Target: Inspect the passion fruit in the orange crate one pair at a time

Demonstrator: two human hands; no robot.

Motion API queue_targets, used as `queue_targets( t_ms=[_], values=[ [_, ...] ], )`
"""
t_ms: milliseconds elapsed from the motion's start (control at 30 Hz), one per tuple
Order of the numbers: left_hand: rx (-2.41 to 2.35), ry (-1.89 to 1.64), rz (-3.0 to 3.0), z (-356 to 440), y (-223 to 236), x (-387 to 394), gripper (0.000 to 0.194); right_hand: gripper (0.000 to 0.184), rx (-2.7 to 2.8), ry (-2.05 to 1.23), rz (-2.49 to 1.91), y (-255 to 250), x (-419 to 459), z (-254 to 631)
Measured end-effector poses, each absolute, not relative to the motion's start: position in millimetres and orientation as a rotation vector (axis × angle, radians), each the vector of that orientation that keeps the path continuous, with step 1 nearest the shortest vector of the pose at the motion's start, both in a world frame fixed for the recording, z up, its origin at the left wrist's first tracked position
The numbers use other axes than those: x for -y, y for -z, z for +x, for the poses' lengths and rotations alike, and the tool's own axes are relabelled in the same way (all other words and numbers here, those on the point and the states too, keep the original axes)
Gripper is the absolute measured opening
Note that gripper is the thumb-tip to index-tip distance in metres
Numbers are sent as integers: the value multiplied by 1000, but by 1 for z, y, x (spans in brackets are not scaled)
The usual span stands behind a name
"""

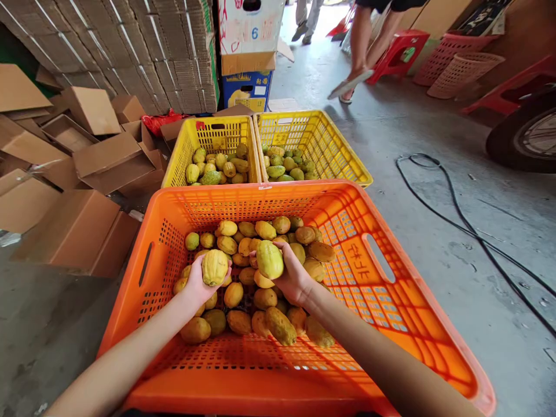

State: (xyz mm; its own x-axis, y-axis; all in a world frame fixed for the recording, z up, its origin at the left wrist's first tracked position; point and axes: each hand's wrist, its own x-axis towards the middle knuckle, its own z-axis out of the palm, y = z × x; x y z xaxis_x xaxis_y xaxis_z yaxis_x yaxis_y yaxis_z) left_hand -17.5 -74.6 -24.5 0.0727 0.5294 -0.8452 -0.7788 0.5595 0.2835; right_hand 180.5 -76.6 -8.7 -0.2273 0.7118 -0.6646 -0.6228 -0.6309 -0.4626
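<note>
My left hand (196, 285) is wrapped round a ribbed yellow oval fruit (214, 267), held above the orange crate (243, 388). In my right hand (296, 277) is a greener, yellow-green fruit (270, 259), gripped from its right side. The two fruits are apart, at about the same height. Below them, many oval yellow and brownish fruits (239, 322) lie heaped in the middle of the orange crate. The exact kind of fruit cannot be told. My hands hide part of the heap.
Behind stand two yellow crates, the left one (178, 156) and the right one (343, 150), both holding greenish fruits. Cardboard boxes (78, 229) lie piled at the left. A black cable (467, 223) crosses the floor. A person's legs (360, 46) and a wheel (521, 136) are at the right.
</note>
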Motion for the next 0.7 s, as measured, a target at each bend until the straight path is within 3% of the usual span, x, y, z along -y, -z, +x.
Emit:
queue_targets(
  t_ms=[167, 333, 700],
  values=[
    [-1146, -959, -235, -17, 23, 74, 26, 24, 82, -1969, -1149, 4, 79, 179],
    [-1166, -910, -153, -16, 23, 74, 11, 15, 159, -1942, -1167, 6, 81, 177],
    [-1229, -959, -109, -15, 26, 75, 12, 12, 192, -1928, -1218, 14, 82, 180]
  ],
)
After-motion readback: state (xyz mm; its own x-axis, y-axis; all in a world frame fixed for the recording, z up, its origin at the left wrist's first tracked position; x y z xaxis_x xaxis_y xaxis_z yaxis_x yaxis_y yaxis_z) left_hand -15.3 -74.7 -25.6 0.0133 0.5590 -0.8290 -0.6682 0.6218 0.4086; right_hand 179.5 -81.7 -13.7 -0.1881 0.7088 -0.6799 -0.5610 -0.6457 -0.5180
